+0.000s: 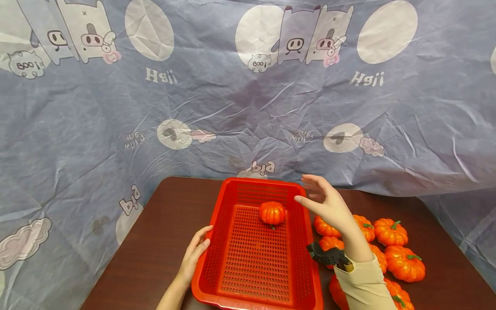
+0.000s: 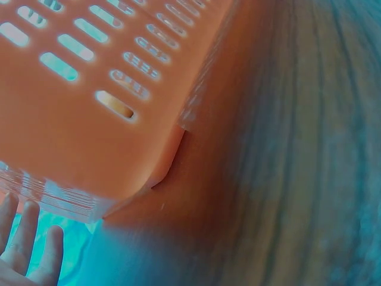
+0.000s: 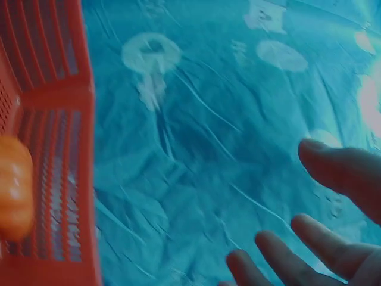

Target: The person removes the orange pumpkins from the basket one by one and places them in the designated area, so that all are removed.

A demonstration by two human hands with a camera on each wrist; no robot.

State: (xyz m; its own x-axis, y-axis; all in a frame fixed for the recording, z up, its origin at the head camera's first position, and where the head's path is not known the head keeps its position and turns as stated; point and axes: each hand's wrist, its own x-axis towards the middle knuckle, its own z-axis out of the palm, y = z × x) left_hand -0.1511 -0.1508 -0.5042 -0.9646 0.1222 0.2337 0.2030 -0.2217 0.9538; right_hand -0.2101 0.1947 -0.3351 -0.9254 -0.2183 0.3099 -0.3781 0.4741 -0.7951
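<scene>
A red plastic basket [image 1: 255, 258] with slotted walls lies on the table, and one small orange pumpkin [image 1: 272, 213] sits inside toward its far end. My left hand [image 1: 193, 256] rests against the basket's left rim, its fingers extended; in the left wrist view the fingers [image 2: 24, 238] appear beside the basket wall. Above the basket's far right rim, my right hand [image 1: 323, 202] is raised with thumb and fingers spread and nothing between them. The right wrist view shows that hand [image 3: 333, 232] apart from the basket [image 3: 89, 179], with the pumpkin [image 3: 13, 187] at the left edge.
Several orange pumpkins [image 1: 404, 262] with green stems lie on the brown table [image 1: 155, 241] to the right of the basket, some partly hidden by my right forearm. A wrinkled grey-blue cloth [image 1: 240, 107] with cartoon prints hangs behind the table. A black device [image 1: 329, 255] is strapped to my right wrist.
</scene>
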